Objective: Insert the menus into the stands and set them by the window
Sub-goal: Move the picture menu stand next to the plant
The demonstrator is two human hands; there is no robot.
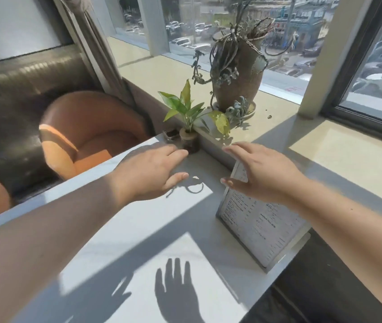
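A printed menu in a clear stand (258,223) stands upright on the white table (143,229), along its right edge beside the window sill. My right hand (259,173) hovers open just above the stand's top far corner, fingers spread, and grips nothing. My left hand (149,170) is open too, palm down over the table, its fingertips close to a small potted plant (188,117). Neither hand holds anything. Both hands cast shadows on the sunlit tabletop.
A big brown pot with trailing succulents (237,73) sits on the beige window sill (325,155) behind the small plant. An orange armchair (85,134) and a dark sofa (17,94) lie beyond the table's left edge. The window frame (357,89) is at right.
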